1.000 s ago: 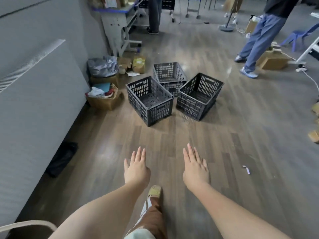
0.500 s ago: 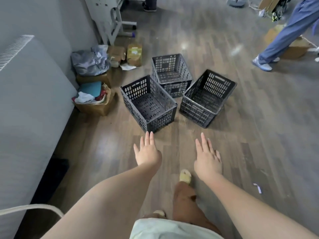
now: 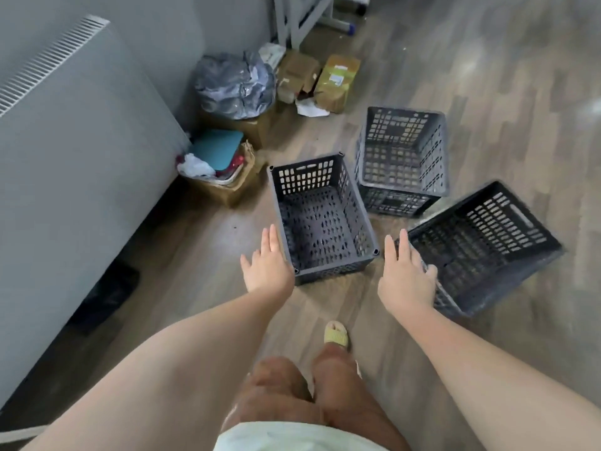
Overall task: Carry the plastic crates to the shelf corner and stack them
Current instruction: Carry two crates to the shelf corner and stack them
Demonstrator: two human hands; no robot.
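Now closer: left hand (image 3: 267, 267) and right hand (image 3: 404, 277), fingers spread and empty, flanking nearest crate (image 3: 322, 216).

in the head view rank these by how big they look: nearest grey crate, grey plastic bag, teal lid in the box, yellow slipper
1. nearest grey crate
2. grey plastic bag, though it lies farther from the camera, so its true size against the crate is unsure
3. teal lid, partly hidden in its cardboard box
4. yellow slipper, only its toe showing
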